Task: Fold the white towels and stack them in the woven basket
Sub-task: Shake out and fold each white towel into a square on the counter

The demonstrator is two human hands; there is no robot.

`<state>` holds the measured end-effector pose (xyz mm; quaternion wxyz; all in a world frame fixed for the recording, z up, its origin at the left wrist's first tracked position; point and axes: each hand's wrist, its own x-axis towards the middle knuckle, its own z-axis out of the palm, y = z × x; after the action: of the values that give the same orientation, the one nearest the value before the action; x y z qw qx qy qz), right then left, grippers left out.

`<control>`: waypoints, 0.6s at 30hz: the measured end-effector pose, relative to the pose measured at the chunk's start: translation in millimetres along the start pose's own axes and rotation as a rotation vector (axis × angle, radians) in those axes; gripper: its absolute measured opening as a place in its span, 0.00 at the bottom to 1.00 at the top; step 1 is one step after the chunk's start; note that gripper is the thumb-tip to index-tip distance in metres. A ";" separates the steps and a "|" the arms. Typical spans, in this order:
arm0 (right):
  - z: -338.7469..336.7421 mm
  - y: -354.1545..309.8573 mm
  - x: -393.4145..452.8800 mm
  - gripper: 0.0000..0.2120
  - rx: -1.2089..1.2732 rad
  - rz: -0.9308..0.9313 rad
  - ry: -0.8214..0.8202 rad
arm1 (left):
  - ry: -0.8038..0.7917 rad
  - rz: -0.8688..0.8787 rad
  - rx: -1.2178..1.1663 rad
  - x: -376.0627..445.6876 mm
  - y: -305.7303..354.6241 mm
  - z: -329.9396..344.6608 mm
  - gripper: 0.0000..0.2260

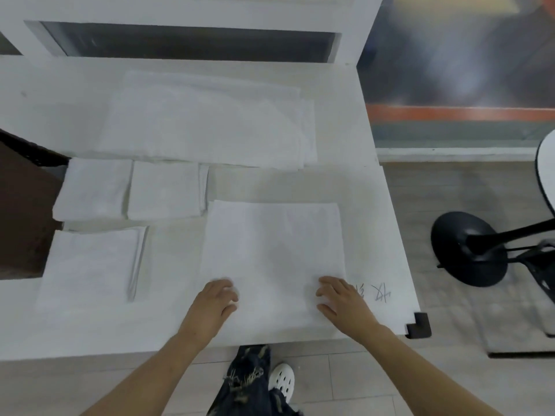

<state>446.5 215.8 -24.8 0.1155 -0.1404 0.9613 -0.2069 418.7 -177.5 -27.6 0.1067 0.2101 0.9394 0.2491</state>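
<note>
A white towel (271, 244) lies flat on the white table (384, 223) in front of me. My left hand (214, 301) rests on its near left part and my right hand (341, 298) on its near right corner, fingers fairly straight and slightly blurred. Two folded towels (129, 190) lie side by side to the left, and a third folded towel (93, 262) lies nearer to me. A pile of unfolded towels (207, 121) sits at the back of the table. No woven basket shows in view.
A dark brown surface (24, 205) borders the table on the left. A black stool base (468, 250) stands on the floor to the right. A black corner guard (420, 325) caps the table's near right corner, next to handwritten marks (378, 292).
</note>
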 end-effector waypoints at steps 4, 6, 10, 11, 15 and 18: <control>-2.5 4.6 -28.0 0.22 -0.043 -0.037 -0.124 | -0.042 0.004 0.004 -24.7 -8.0 9.2 0.12; -1.9 6.8 -35.6 0.22 -0.105 -0.074 -0.153 | -0.079 -0.014 -0.028 -31.0 -12.8 9.4 0.14; 1.8 11.6 -39.6 0.10 -0.124 -0.107 -0.087 | -0.175 -0.059 0.011 -42.3 -19.6 3.7 0.18; 2.5 11.5 -38.9 0.07 -0.117 -0.107 -0.065 | -0.169 -0.054 0.033 -45.6 -22.5 3.0 0.19; -3.9 1.5 -35.4 0.05 -0.060 -0.055 -0.033 | -0.138 -0.069 0.120 -51.0 -30.0 1.4 0.17; -23.3 -9.7 -36.9 0.04 0.034 0.048 -0.037 | -0.089 -0.068 0.192 -44.3 -17.9 -10.0 0.13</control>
<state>476.5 227.5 6.1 0.1407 -0.1190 0.9585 -0.2177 448.9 -215.6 -24.0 0.1361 0.1980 0.9598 0.1447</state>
